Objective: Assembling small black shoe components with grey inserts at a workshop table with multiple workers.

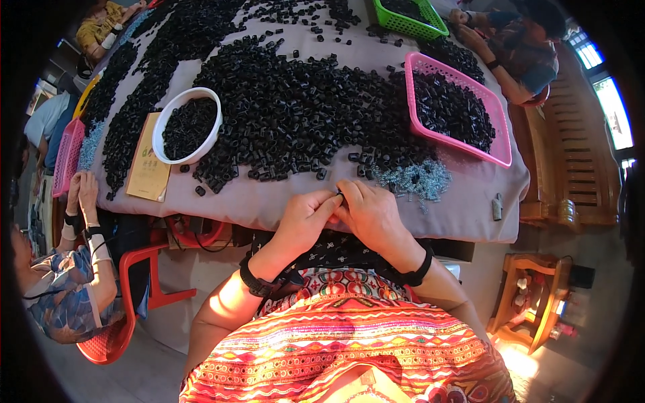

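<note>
Both my hands meet at the table's near edge, fingertips pinched together. My left hand (306, 216) and my right hand (373, 213) close on a small black plastic piece (340, 193), mostly hidden by the fingers. Just beyond them spreads a large heap of small black tubular pieces (289, 111). Beside my right hand lies a cluster of small clear-bluish springs (418, 181). A white bowl (157, 140) of black pieces stands to the left, next to a tan booklet (148, 176). At the right, a pink basket (504, 160) holds more black pieces.
A green basket (411, 28) stands at the far side. A small grey object (497, 207) lies near the right corner of the cloth-covered table (463, 218). Other people sit around, one by a red chair (111, 339) at left. A wooden bench (578, 134) stands at right.
</note>
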`<action>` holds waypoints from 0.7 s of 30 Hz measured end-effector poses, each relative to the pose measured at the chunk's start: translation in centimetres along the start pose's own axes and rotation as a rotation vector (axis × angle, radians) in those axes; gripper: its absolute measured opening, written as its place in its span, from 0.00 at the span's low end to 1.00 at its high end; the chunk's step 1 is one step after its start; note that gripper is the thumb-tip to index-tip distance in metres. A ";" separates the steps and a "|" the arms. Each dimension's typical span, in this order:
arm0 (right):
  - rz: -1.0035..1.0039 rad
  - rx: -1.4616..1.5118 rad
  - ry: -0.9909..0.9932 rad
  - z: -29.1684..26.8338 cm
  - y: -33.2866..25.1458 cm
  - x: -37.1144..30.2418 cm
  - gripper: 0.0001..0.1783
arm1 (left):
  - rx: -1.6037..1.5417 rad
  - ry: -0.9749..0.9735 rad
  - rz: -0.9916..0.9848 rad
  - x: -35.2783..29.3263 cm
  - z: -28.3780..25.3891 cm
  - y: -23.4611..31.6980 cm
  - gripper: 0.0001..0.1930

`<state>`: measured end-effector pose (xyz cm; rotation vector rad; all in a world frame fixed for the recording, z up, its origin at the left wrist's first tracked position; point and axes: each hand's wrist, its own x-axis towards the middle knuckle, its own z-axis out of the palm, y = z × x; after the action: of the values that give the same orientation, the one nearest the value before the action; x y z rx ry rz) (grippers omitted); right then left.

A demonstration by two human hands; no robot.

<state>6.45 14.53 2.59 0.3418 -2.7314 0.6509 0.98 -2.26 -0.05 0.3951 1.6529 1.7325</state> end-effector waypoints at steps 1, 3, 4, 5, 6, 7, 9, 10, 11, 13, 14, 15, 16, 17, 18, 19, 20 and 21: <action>0.016 0.001 -0.005 0.1 0.1 -0.2 0.21 | 0.006 -0.003 0.021 0.0 0.1 -0.2 0.14; 0.018 0.018 0.007 0.2 0.2 -0.3 0.21 | 0.013 -0.006 0.042 0.1 0.3 -0.2 0.14; 0.023 0.036 0.019 0.2 0.2 -0.3 0.21 | -0.047 -0.011 0.011 0.0 0.3 0.1 0.13; 0.024 0.035 0.019 0.0 0.2 -0.2 0.21 | -0.107 -0.016 -0.020 -0.1 0.4 0.3 0.13; 0.023 0.047 0.011 -0.2 0.0 0.0 0.22 | -0.107 -0.017 -0.020 -0.1 0.5 0.4 0.13; 0.020 0.058 0.002 -0.4 -0.1 0.2 0.22 | -0.160 -0.008 -0.005 0.0 0.6 0.6 0.12; -0.002 0.075 0.015 -0.5 -0.2 0.2 0.23 | -0.213 0.002 0.011 -0.1 0.6 0.8 0.12; -0.024 0.092 0.026 -0.5 -0.2 0.2 0.24 | -0.227 -0.012 0.009 -0.1 0.5 0.8 0.12; -0.027 0.094 0.025 -0.3 -0.2 0.3 0.24 | -0.240 -0.025 0.008 -0.1 0.4 0.8 0.12; -0.086 0.075 0.110 -0.1 -0.2 0.6 0.24 | -0.206 -0.020 0.031 -0.1 0.3 1.0 0.12; -0.085 0.073 0.109 -0.2 -0.2 0.8 0.24 | -0.171 -0.018 0.053 -0.1 0.2 1.1 0.12; -0.084 0.072 0.107 -0.2 -0.2 1.0 0.24 | -0.172 -0.020 0.053 -0.1 0.2 1.2 0.12; -0.085 0.072 0.106 -0.2 -0.1 1.1 0.24 | -0.219 -0.032 0.041 -0.1 0.2 1.3 0.12; -0.086 0.073 0.105 -0.2 -0.1 1.1 0.24 | -0.266 -0.045 0.030 -0.1 0.2 1.4 0.12; -0.069 0.056 0.067 -0.3 -0.1 1.1 0.23 | -0.267 -0.045 0.030 -0.2 0.2 1.5 0.12; -0.052 0.040 0.029 -0.3 0.0 1.1 0.23 | -0.241 -0.045 0.027 -0.2 0.2 1.7 0.12; -0.053 0.040 0.029 -0.4 0.2 1.0 0.23 | -0.215 -0.045 0.023 -0.2 0.2 1.7 0.12; -0.067 0.018 0.010 -0.3 0.4 1.0 0.21 | -0.215 -0.045 0.024 -0.2 0.2 1.7 0.12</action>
<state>5.50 14.84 3.09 0.4315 -2.6936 0.6580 0.81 -2.11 1.68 0.3504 1.4183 1.8824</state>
